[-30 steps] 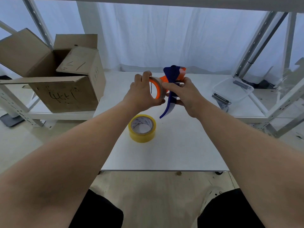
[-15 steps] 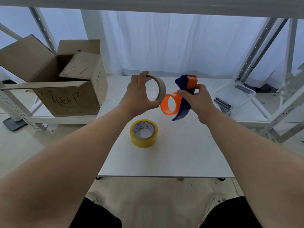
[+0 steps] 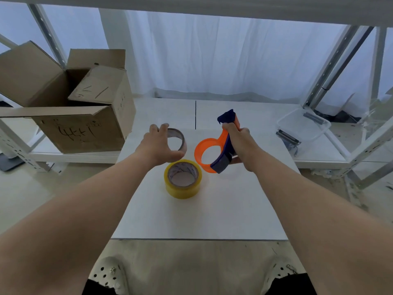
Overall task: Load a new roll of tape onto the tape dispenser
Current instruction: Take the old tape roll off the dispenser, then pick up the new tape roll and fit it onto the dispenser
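My left hand (image 3: 158,146) grips an empty brown tape core (image 3: 183,139) across its width, fingers on the far rim and thumb at the near rim, low over the white table (image 3: 212,213). My right hand (image 3: 239,143) holds the tape dispenser (image 3: 222,150) by its blue handle. Its bare orange ring (image 3: 200,150) points left, and the blue and orange blade end sticks up. A full yellow tape roll (image 3: 182,178) lies flat on the table just in front of both hands, touched by neither.
An open cardboard box (image 3: 85,124) sits on a low shelf to the left. A clear plastic tub (image 3: 304,127) with metal parts beside it stands on the right shelf. Metal rack uprights (image 3: 331,67) flank the table. A white curtain hangs behind.
My left hand pulled the brown core off the orange ring, then lowered it to the left toward the table. My right hand dropped the dispenser lower and tilted it.
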Demonstrator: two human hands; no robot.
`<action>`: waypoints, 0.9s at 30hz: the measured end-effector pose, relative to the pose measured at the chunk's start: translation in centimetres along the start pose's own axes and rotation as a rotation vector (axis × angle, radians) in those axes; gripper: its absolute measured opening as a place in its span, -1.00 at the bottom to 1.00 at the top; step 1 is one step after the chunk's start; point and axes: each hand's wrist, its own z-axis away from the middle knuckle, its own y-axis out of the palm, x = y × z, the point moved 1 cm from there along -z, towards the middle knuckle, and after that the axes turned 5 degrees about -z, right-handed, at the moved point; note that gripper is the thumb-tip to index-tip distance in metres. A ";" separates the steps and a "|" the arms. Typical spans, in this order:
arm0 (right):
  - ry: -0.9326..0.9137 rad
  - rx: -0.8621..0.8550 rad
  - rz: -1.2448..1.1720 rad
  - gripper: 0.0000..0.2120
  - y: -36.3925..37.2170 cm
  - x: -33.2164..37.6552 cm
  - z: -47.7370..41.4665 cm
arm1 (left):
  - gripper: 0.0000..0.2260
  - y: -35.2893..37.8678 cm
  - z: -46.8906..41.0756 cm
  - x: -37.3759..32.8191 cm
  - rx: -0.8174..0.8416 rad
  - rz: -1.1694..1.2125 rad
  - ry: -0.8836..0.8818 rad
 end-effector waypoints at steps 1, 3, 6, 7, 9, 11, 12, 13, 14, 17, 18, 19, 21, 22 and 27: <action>0.022 -0.010 0.000 -0.54 0.0 -0.2 -0.4 | -0.16 0.3 -0.3 -0.1 0.010 0.027 0.000; 0.035 -0.033 0.020 -0.51 -0.1 -0.4 -1.3 | -0.16 1.0 -1.0 -0.6 0.020 0.078 0.014; -0.006 -0.077 0.117 -0.49 -0.8 -1.0 -2.8 | -0.19 2.5 -2.4 -2.3 0.006 0.120 0.068; -0.021 -0.089 0.153 -0.52 -1.3 -1.3 -3.2 | -0.20 3.1 -2.8 -3.0 0.003 0.133 0.089; -0.037 -0.101 0.199 -0.57 -2.4 -2.2 -3.9 | -0.21 4.5 -3.8 -4.7 0.026 0.151 0.116; -0.044 -0.102 0.203 -0.58 -3.4 -3.1 -4.0 | -0.21 5.9 -4.4 -5.9 0.059 0.118 0.130; -0.039 -0.108 0.191 -0.58 -4.0 -3.5 -4.0 | -0.22 6.7 -4.6 -6.5 0.072 0.089 0.135; -0.032 -0.120 0.174 -0.61 -4.6 -3.8 -4.1 | -0.22 7.4 -4.9 -7.0 0.083 0.059 0.135; -0.027 -0.131 0.156 -0.64 -5.2 -4.1 -4.3 | -0.23 8.1 -5.1 -7.5 0.095 0.035 0.131; -0.010 -0.142 0.083 -0.68 -5.9 -4.5 -4.5 | -0.22 9.5 -5.7 -8.2 0.145 -0.016 0.107; -0.001 -0.143 0.058 -0.69 -5.9 -4.5 -4.5 | -0.21 9.9 -5.9 -8.3 0.166 -0.049 0.111; 0.008 -0.139 0.045 -0.69 -5.8 -4.6 -4.5 | -0.21 10.1 -6.1 -8.3 0.182 -0.087 0.121; 0.034 -0.115 0.062 -0.70 -5.7 -5.0 -4.5 | -0.19 10.6 -6.4 -8.3 0.211 -0.130 0.138; 0.045 -0.104 0.074 -0.70 -5.5 -5.1 -4.5 | -0.18 10.6 -6.5 -8.1 0.233 -0.128 0.136; 0.037 -0.112 0.048 -0.71 -5.4 -4.3 -4.5 | -0.44 9.4 -6.3 -7.3 0.217 -0.035 0.163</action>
